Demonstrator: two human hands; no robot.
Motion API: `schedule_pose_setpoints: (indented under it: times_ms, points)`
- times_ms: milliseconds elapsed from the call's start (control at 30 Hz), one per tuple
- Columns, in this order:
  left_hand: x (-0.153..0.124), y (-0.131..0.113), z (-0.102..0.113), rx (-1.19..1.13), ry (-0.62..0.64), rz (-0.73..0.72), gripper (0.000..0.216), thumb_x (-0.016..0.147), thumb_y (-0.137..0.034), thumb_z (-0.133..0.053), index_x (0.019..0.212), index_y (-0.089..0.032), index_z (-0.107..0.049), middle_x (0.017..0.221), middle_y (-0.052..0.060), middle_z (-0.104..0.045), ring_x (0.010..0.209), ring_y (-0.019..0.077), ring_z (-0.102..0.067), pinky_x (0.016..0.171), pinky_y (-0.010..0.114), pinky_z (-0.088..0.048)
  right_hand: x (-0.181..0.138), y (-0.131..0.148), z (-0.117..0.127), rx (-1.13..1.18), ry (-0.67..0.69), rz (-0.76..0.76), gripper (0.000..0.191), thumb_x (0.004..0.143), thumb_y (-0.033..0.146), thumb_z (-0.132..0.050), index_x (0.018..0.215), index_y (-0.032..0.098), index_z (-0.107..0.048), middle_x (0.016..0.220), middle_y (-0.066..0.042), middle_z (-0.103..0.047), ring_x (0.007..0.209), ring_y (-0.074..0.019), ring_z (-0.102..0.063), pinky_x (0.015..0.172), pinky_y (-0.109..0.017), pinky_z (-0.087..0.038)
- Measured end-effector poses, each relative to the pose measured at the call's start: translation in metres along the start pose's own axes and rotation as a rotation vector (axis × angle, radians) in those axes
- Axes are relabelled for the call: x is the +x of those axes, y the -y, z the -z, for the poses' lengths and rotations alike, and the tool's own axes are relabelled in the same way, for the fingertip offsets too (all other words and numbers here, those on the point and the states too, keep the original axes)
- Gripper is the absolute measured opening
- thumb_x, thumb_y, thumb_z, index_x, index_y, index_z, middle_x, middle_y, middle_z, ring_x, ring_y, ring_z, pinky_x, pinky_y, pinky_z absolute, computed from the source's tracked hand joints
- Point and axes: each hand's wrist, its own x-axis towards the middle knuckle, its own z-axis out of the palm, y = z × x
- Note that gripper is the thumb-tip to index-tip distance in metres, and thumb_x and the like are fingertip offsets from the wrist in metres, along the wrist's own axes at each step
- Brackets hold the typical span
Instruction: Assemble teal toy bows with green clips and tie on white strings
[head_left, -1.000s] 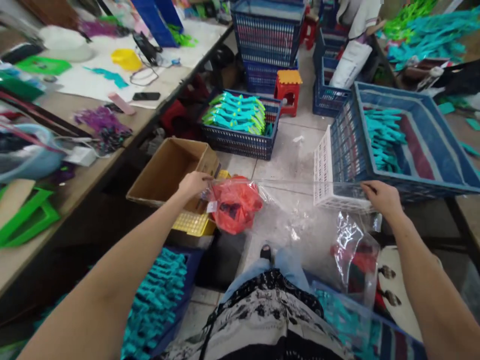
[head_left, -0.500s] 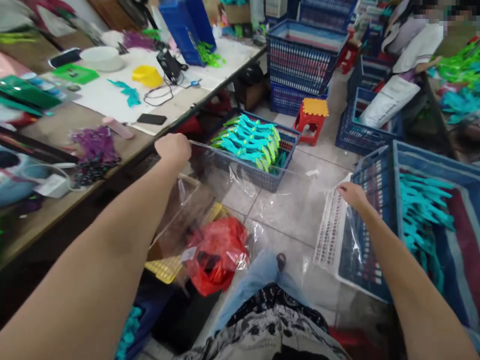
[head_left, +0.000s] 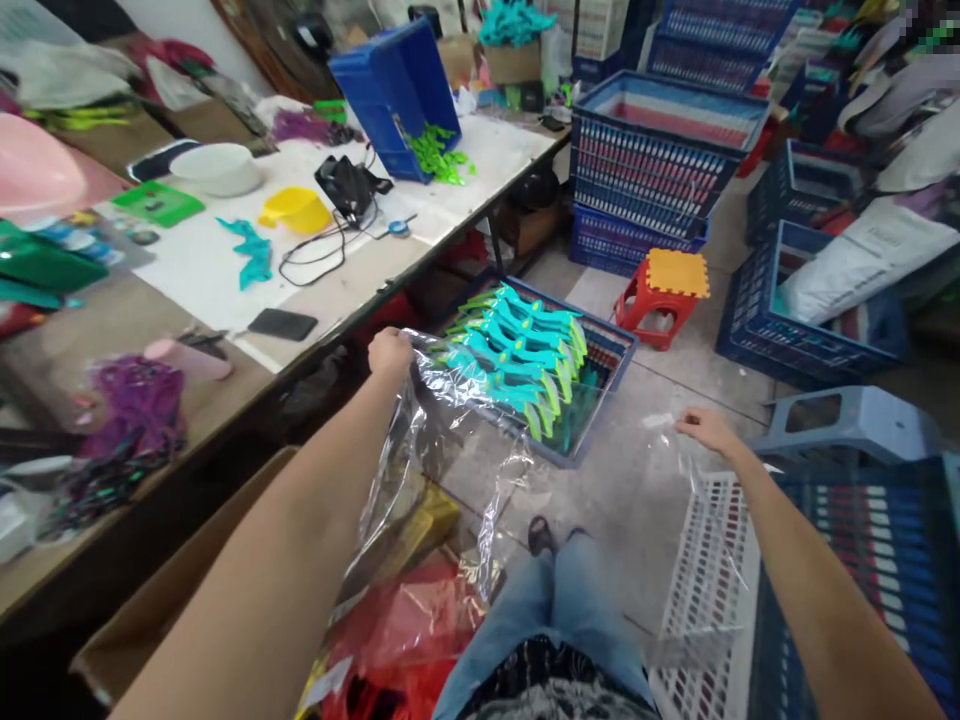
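Pinching clear plastic in left hand and right hand, so it's basically spread out, but teal-green pieces look untouched in their crate.

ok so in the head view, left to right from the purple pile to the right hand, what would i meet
Purple pile, black phone, left hand, teal-and-green pieces, right hand.
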Motion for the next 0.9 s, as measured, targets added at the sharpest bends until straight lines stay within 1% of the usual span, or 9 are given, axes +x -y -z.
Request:
schedule_pose_setpoints:
  times_ms: [100, 200, 300, 400, 467, 533, 667, 800, 900]
  points:
    - [0.047, -0.020, -0.022, 0.010, -0.012, 0.076, 0.041, 0.091, -0.023, -0.037, 0.117, -0.004, -0.062, 0.114, 0.026, -0.065, 0.110, 0.0357, -0.061, 0.087, 0.045, -0.049, 0.054, -0.010, -0.003, 0.078, 0.019, -0.022, 0.025, 0.073, 0.029, -0.049, 0.078, 0.017, -0.070, 0.062, -0.001, -0.068, 0.058, -0.0159, -0.062, 0.058, -0.025, -0.048]
    - [0.095, -0.035, -0.051, 0.013, -0.008, 0.090, 0.037, 0.091, -0.024, -0.040, 0.115, -0.009, -0.063, 0.115, 0.022, -0.066, 0.110, 0.0324, -0.061, 0.087, 0.041, -0.048, 0.114, -0.017, -0.014, 0.083, -0.018, -0.076, 0.026, 0.074, 0.029, -0.046, 0.075, 0.018, -0.070, 0.059, -0.001, -0.068, 0.058, -0.0170, -0.063, 0.058, -0.026, -0.048]
    - [0.147, -0.046, -0.085, 0.029, 0.007, 0.097, 0.036, 0.092, -0.025, -0.039, 0.114, -0.012, -0.064, 0.115, 0.020, -0.067, 0.110, 0.0312, -0.061, 0.086, 0.039, -0.049, 0.176, -0.020, -0.034, 0.049, -0.083, -0.152, 0.026, 0.074, 0.028, -0.045, 0.073, 0.019, -0.070, 0.063, -0.004, -0.069, 0.065, -0.0201, -0.065, 0.061, -0.029, -0.048]
    - [0.203, -0.055, -0.123, 0.059, 0.021, 0.100, 0.038, 0.093, -0.024, -0.035, 0.116, -0.012, -0.062, 0.115, 0.021, -0.066, 0.110, 0.0325, -0.061, 0.085, 0.041, -0.048, 0.229, -0.019, -0.060, 0.008, -0.157, -0.227, 0.030, 0.077, 0.027, -0.043, 0.077, 0.019, -0.071, 0.072, -0.008, -0.071, 0.071, -0.0237, -0.066, 0.063, -0.032, -0.049]
    - [0.242, -0.060, -0.151, 0.075, 0.033, 0.085, 0.039, 0.093, -0.024, -0.034, 0.119, -0.012, -0.060, 0.115, 0.021, -0.066, 0.110, 0.0333, -0.061, 0.085, 0.041, -0.048, 0.257, -0.016, -0.081, -0.022, -0.212, -0.284, 0.035, 0.080, 0.027, -0.038, 0.082, 0.017, -0.072, 0.082, -0.013, -0.071, 0.074, -0.0266, -0.067, 0.063, -0.036, -0.048]
    - [0.281, -0.065, -0.179, 0.087, 0.048, 0.060, 0.038, 0.093, -0.026, -0.035, 0.120, -0.014, -0.059, 0.113, 0.021, -0.067, 0.108, 0.0336, -0.062, 0.084, 0.042, -0.048, 0.282, -0.014, -0.102, -0.067, -0.307, -0.327, 0.041, 0.083, 0.028, -0.034, 0.086, 0.015, -0.072, 0.086, -0.018, -0.070, 0.074, -0.0289, -0.066, 0.062, -0.039, -0.048]
    - [0.353, -0.072, -0.235, 0.112, 0.074, 0.004, 0.036, 0.092, -0.025, -0.038, 0.118, -0.015, -0.061, 0.118, 0.020, -0.065, 0.110, 0.0344, -0.060, 0.087, 0.045, -0.048, 0.329, -0.008, -0.143, -0.164, -0.499, -0.370, 0.040, 0.084, 0.032, -0.034, 0.083, 0.018, -0.072, 0.076, -0.018, -0.066, 0.065, -0.0294, -0.064, 0.055, -0.040, -0.045]
    - [0.415, -0.080, -0.276, 0.114, 0.081, -0.098, 0.037, 0.092, -0.019, -0.038, 0.123, -0.018, -0.059, 0.134, 0.013, -0.056, 0.124, 0.0309, -0.051, 0.100, 0.045, -0.044, 0.375, -0.005, -0.170, -0.200, -0.539, -0.503, 0.037, 0.081, 0.033, -0.038, 0.080, 0.019, -0.072, 0.070, -0.016, -0.063, 0.055, -0.0278, -0.060, 0.049, -0.039, -0.041]
    - [0.453, -0.092, -0.298, 0.064, 0.097, -0.222, 0.047, 0.091, -0.015, -0.041, 0.138, -0.017, -0.046, 0.146, 0.009, -0.045, 0.136, 0.0265, -0.039, 0.110, 0.041, -0.037, 0.407, -0.006, -0.178, -0.201, -0.548, -0.585, 0.037, 0.080, 0.031, -0.039, 0.083, 0.017, -0.073, 0.071, -0.017, -0.063, 0.056, -0.0275, -0.060, 0.050, -0.039, -0.042]
